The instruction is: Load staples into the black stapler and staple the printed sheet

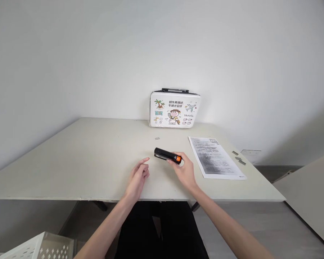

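Note:
My right hand (pixel 186 171) grips a black stapler (pixel 165 154) by its rear end, near an orange patch on its top. The stapler is held over the middle of the table, its front end pointing left. My left hand (pixel 139 174) is just left of it and apart from it, index finger stretched out and the other fingers loosely curled, holding nothing. Beyond the stapler lies a small strip of staples (pixel 157 138). To the right of my right hand a printed sheet of paper (pixel 218 158) lies flat on the table.
A white case (pixel 174 109) with cartoon pictures and a black handle stands against the wall. Several staple strips (pixel 242 162) lie near the right edge of the pale table (pixel 70 162). A white perforated basket (pixel 54 248) is below at the lower left.

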A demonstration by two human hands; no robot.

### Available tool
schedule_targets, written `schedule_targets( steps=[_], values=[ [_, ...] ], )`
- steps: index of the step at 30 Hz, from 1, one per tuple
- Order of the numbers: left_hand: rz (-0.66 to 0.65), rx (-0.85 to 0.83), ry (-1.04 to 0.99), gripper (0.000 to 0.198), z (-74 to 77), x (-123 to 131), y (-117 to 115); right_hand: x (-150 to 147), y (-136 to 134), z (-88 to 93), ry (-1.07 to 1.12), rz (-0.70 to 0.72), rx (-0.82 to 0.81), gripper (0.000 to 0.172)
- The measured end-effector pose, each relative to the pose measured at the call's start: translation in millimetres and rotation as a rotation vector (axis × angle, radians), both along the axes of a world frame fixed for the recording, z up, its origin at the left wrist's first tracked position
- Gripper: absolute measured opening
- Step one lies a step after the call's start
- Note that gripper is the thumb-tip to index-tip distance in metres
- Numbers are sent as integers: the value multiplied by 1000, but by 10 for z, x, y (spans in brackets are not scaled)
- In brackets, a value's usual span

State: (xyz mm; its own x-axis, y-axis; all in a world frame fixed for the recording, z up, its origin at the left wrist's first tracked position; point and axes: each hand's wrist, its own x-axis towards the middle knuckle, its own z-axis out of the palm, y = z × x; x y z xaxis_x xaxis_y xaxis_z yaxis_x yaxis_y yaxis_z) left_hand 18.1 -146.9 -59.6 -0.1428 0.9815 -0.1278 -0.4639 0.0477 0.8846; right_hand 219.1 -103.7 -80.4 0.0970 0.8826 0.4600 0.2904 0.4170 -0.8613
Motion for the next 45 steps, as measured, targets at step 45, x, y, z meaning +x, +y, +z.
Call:
schedule_targets(
  steps=[45],
  values=[
    [-294,154,737,42,159,-131,302,2597,81,-336,-285,-452,-61,47]
  ],
)
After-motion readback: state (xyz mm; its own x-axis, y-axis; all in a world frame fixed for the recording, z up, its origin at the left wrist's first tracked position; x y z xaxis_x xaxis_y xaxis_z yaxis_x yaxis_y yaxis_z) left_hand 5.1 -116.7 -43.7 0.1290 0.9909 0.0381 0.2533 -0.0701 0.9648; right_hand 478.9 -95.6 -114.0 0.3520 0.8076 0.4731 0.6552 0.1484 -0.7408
